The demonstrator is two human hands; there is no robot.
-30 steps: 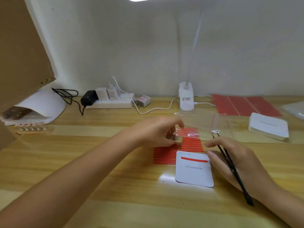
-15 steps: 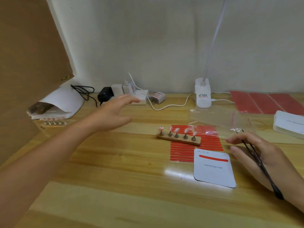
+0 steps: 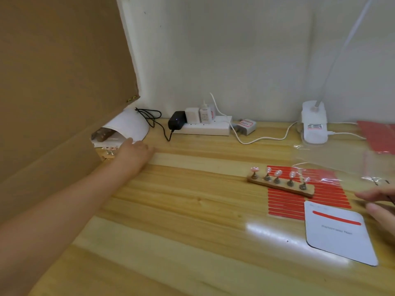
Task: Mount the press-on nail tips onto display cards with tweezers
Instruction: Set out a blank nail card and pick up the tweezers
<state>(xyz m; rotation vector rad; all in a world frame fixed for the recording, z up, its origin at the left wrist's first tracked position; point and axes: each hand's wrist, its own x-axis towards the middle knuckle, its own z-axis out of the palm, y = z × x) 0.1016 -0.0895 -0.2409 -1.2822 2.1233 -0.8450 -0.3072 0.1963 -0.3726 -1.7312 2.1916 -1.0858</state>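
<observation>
A wooden stand [image 3: 269, 184] carrying several pink nail tips [image 3: 277, 173] lies across a red adhesive-strip sheet [image 3: 286, 201]. In front of it is a white display card [image 3: 339, 233] with a red stripe. My left hand [image 3: 133, 153] is stretched far to the left with its fingers straight, right beside a second small stand of nail tips [image 3: 109, 150] by the cardboard. My right hand [image 3: 379, 202] is cut off by the right edge; it holds black tweezers [image 3: 381, 180], of which only the tip shows.
A large cardboard box [image 3: 53, 82] walls off the left. A white nail lamp [image 3: 126, 124], a power strip [image 3: 203, 128] with chargers and a desk lamp base [image 3: 314, 127] line the wall. A clear plastic bag [image 3: 333, 159] and red sheets [image 3: 380, 135] lie at the right.
My left hand let go of the wooden stand on the red sheet and swung far left to the second stand. The view turned left, so my right hand slid to the edge.
</observation>
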